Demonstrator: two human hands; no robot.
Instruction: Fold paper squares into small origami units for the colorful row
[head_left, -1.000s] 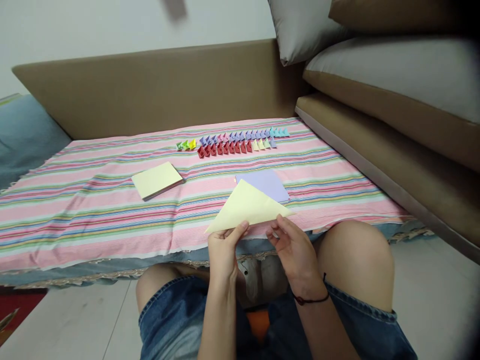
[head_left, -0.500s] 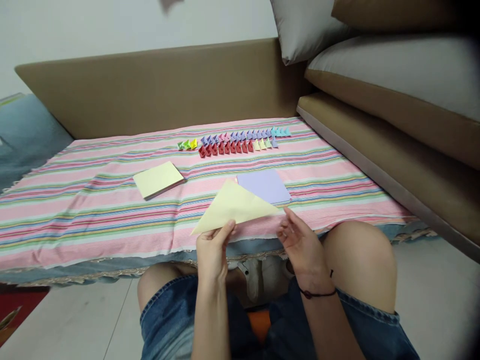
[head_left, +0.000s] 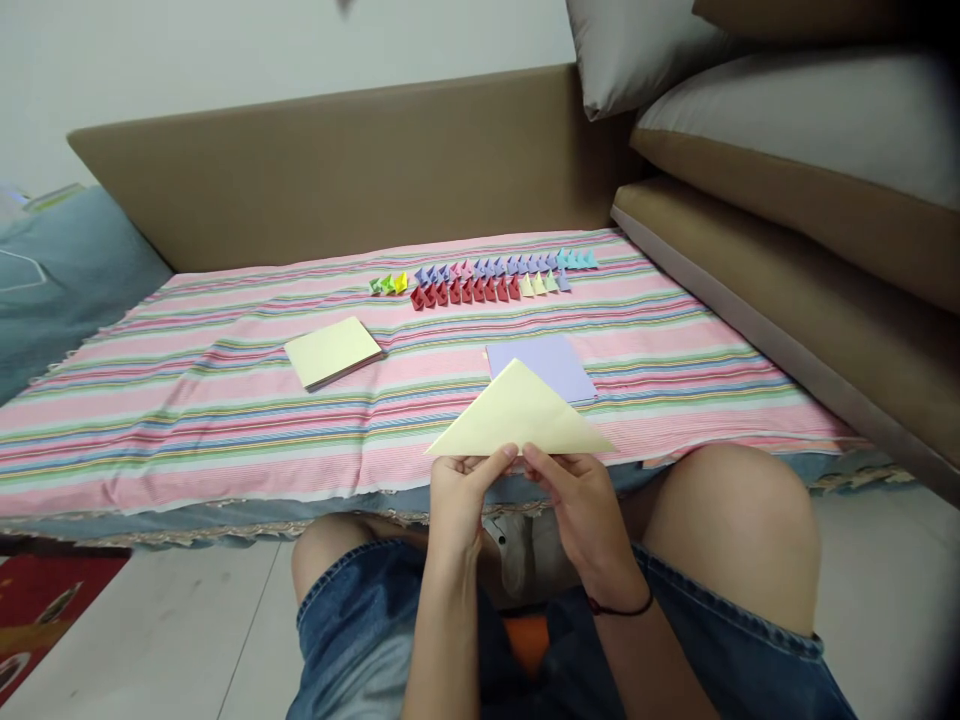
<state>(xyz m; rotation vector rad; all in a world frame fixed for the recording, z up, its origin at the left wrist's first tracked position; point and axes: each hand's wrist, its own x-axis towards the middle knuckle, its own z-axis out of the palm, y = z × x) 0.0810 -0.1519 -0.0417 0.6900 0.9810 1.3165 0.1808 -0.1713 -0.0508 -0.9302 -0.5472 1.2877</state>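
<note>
Both hands hold a pale yellow paper folded into a triangle (head_left: 519, 418) above the near edge of the striped cloth. My left hand (head_left: 459, 500) pinches its lower edge near the middle. My right hand (head_left: 576, 505) pinches the same edge just to the right, so the thumbs nearly meet. Behind the triangle lies a lilac paper stack (head_left: 541, 366). A yellow paper stack (head_left: 332, 351) lies to the left.
Rows of small folded paper pieces (head_left: 487, 280) in green, purple, red, yellow and teal line the far side of the pink striped cloth (head_left: 187, 400). A brown sofa back (head_left: 337, 170) and cushions (head_left: 787, 140) stand behind and right. My bent knees (head_left: 742, 520) sit below.
My right hand, off the paper half a second ago, has come back and pinched the triangle's lower edge beside my left hand. The triangle has shifted right and levelled out.
</note>
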